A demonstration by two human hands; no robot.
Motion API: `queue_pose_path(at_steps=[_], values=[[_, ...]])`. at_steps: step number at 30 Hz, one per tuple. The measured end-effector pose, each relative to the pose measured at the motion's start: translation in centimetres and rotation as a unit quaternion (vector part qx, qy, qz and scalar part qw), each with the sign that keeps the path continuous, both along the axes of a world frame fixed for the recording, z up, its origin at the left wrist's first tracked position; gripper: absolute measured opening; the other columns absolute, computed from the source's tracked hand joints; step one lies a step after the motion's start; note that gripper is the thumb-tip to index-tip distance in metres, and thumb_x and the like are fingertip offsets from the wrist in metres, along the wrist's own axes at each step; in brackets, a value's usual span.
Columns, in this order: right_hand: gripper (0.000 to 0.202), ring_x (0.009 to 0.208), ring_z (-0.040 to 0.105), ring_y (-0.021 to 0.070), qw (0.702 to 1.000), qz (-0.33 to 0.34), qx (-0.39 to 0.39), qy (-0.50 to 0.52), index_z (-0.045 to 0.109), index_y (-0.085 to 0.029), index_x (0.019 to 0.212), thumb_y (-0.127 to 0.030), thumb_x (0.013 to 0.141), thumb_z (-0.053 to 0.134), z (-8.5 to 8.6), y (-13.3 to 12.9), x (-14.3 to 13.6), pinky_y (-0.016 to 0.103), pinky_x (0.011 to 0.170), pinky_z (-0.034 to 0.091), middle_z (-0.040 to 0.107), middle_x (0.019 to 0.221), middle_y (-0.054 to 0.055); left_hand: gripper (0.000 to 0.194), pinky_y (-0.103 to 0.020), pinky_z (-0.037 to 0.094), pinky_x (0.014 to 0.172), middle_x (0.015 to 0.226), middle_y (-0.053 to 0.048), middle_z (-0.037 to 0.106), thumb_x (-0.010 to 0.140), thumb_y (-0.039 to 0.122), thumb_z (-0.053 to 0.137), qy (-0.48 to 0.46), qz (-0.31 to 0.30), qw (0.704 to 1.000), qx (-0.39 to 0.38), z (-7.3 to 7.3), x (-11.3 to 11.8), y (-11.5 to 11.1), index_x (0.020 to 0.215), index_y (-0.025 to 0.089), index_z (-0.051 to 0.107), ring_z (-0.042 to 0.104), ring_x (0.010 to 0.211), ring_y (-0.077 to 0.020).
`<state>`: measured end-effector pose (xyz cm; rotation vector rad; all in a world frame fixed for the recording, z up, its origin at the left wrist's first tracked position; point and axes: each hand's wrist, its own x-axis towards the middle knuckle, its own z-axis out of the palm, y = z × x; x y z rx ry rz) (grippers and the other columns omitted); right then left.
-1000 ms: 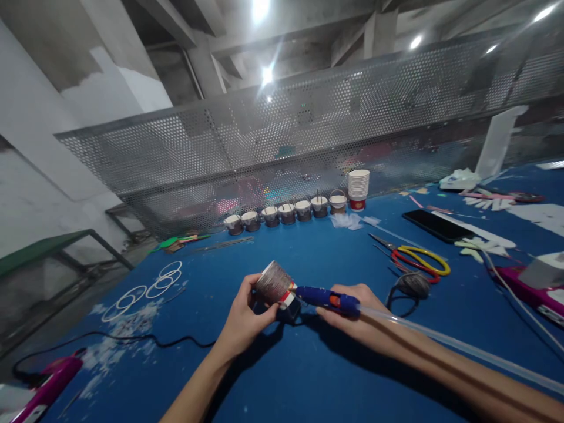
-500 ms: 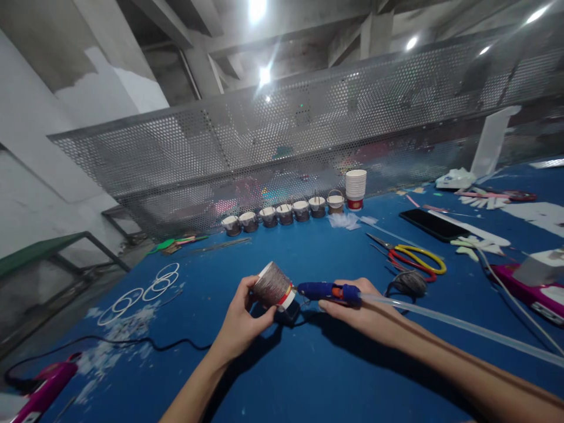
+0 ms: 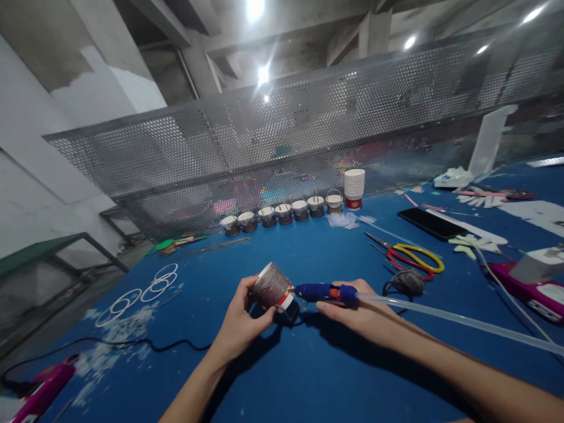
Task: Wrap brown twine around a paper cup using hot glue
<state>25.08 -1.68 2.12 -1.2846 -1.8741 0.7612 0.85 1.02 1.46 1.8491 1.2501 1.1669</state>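
My left hand (image 3: 247, 317) is closed around a paper cup (image 3: 272, 285) wound with grey-brown yarn. The cup is tilted, its white rim at the upper left and a red and white band bare near its lower right end. In my right hand (image 3: 363, 308) is a blue glue gun (image 3: 326, 292), its nozzle at the cup's side by the edge of the yarn. A long clear glue stick (image 3: 440, 314) sticks out of the gun's back toward the right. A ball of grey yarn (image 3: 410, 282) lies beyond my right hand, near scissors (image 3: 414, 258) with red and yellow handles.
Several yarn-wrapped cups (image 3: 284, 214) line the table's back, beside a stack of paper cups (image 3: 354, 188). White rings (image 3: 158, 285) lie at left. A phone (image 3: 429, 224) and a magenta power strip (image 3: 526, 291) are at right. A black cord (image 3: 145, 341) crosses the left side.
The glue gun's nozzle has shifted slightly left along the cup. Both hands keep their holds, and the whole view has drifted a little.
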Motion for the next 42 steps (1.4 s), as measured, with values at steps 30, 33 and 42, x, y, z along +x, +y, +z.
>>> queue_pose_path(at_steps=[30,33,42], values=[[0.030,0.051,0.038,0.0105,0.999,0.025,-0.033,0.032,0.056,-0.019,0.059,-0.040,0.080,0.055,0.3,0.3,0.5,0.022,0.046,0.028,0.043,0.053,-0.003,0.040,-0.026,0.048,0.068,0.084,0.000,0.057,0.065,0.025,0.072,-0.025,-0.024,0.999,-0.026,-0.5,-0.8,0.6,0.099,0.020,0.052,0.056,0.072,-0.0137],[0.032,0.052,0.037,0.0112,0.999,0.033,-0.022,0.033,0.055,-0.019,0.056,-0.038,0.081,0.053,0.5,0.6,0.9,0.024,0.047,0.029,0.043,0.052,-0.002,0.040,-0.026,0.047,0.068,0.085,-0.001,0.058,0.065,0.025,0.073,-0.031,-0.028,0.999,-0.026,-0.3,-0.8,0.6,0.098,0.019,0.052,0.056,0.072,-0.0140],[0.027,0.050,0.036,0.0100,0.995,0.044,-0.056,0.070,0.055,-0.019,0.058,-0.036,0.078,0.058,0.8,-0.3,0.1,0.023,0.046,0.030,0.042,0.054,-0.004,0.038,-0.026,0.047,0.069,0.087,0.000,0.056,0.069,0.024,0.072,-0.013,-0.043,0.999,-0.027,-0.7,-0.8,0.7,0.101,0.020,0.051,0.056,0.074,-0.0139]])
